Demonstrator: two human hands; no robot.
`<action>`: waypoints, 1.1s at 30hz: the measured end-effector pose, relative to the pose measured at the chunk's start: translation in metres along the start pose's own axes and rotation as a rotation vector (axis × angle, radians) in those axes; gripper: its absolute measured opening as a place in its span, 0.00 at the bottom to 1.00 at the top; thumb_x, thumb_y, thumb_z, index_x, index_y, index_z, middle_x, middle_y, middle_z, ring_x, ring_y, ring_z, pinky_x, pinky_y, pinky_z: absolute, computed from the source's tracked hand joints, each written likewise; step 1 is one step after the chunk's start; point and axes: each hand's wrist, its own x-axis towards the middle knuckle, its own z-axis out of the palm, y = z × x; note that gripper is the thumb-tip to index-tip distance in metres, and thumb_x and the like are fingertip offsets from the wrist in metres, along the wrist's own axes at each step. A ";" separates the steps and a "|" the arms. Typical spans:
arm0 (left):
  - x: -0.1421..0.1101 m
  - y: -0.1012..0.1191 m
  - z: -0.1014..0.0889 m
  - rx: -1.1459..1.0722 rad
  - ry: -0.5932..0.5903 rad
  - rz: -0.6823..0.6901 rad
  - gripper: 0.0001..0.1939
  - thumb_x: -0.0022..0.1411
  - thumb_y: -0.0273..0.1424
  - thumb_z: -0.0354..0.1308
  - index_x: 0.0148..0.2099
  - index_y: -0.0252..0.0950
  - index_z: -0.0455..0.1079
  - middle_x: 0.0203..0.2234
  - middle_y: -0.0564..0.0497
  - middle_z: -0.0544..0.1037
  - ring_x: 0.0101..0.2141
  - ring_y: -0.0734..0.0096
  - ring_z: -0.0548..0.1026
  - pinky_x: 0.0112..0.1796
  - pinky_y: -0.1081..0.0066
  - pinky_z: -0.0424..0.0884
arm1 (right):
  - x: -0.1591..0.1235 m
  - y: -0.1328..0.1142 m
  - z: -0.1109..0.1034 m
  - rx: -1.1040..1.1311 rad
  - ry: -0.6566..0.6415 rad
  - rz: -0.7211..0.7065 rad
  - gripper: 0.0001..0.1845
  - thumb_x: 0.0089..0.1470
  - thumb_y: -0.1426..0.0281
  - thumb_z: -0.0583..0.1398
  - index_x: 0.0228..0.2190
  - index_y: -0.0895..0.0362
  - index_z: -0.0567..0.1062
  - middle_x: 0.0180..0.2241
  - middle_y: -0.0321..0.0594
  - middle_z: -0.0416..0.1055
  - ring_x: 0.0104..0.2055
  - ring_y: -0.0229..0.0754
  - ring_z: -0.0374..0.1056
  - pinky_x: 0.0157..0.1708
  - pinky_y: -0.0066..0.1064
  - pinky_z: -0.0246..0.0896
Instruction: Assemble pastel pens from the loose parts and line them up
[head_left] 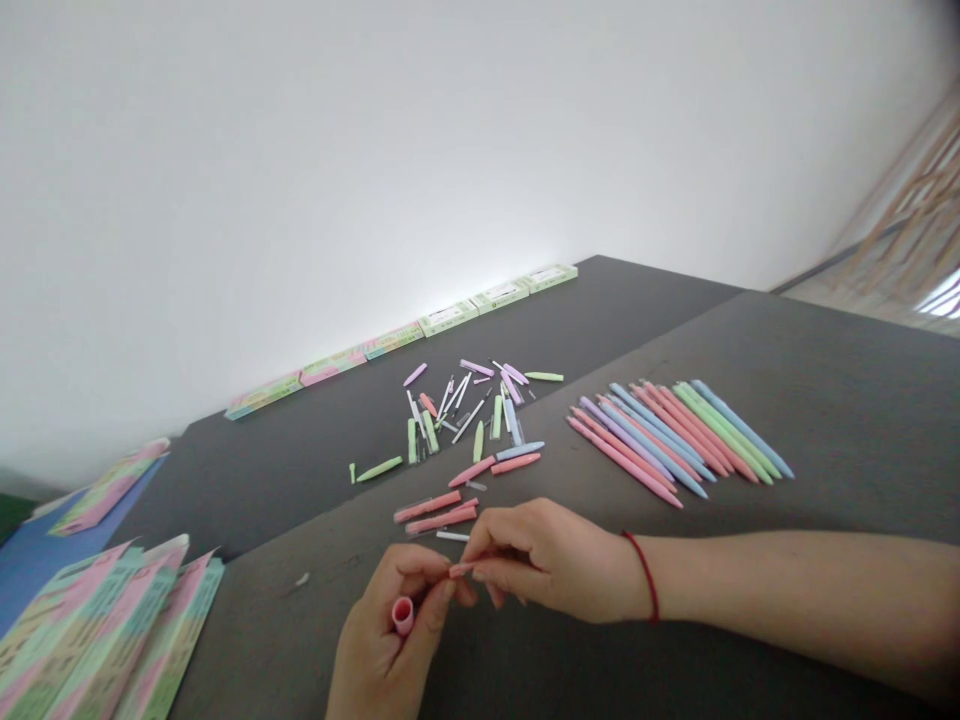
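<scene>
Near the front of the dark table, my left hand (394,630) is closed around a pink pen barrel (403,615), its hollow round end facing me. My right hand (525,555), with a red cord at the wrist, pinches a small pink pen part (460,570) right at my left fingertips. Whether the two pink pieces are joined is hidden by the fingers. Just beyond the hands lie a white refill (452,537) and pink pen barrels (435,518) with clear ends. Farther off is a loose scatter of green pen parts (412,440), purple pen parts (477,368) and more refills.
A slanted row of whole pens (660,430) in pink, blue, purple and green lies to the right. Flat cartons (448,318) line the wall at the back. Printed pen packages (97,640) are stacked at the front left, with another package (112,487) on a blue surface behind.
</scene>
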 end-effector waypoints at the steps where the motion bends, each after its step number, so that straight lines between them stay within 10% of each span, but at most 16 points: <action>1: 0.000 0.000 0.000 0.011 -0.003 0.010 0.04 0.60 0.34 0.53 0.34 0.40 0.66 0.23 0.56 0.76 0.25 0.72 0.74 0.27 0.75 0.66 | 0.000 0.000 0.000 -0.012 -0.001 -0.001 0.11 0.60 0.67 0.53 0.34 0.59 0.72 0.24 0.33 0.70 0.22 0.29 0.61 0.23 0.18 0.53; 24: 0.002 -0.002 0.004 0.122 -0.018 0.005 0.08 0.59 0.36 0.54 0.30 0.40 0.68 0.19 0.58 0.72 0.22 0.73 0.70 0.26 0.76 0.63 | -0.002 0.000 -0.001 -0.326 -0.035 -0.033 0.11 0.61 0.66 0.51 0.34 0.57 0.71 0.25 0.35 0.70 0.27 0.35 0.65 0.28 0.24 0.53; 33: 0.007 -0.003 0.008 0.037 -0.020 -0.071 0.09 0.58 0.37 0.55 0.29 0.38 0.66 0.18 0.58 0.68 0.22 0.73 0.66 0.26 0.75 0.61 | 0.004 0.014 0.006 -0.096 0.076 -0.088 0.07 0.56 0.69 0.57 0.29 0.59 0.72 0.29 0.37 0.65 0.32 0.34 0.61 0.33 0.24 0.56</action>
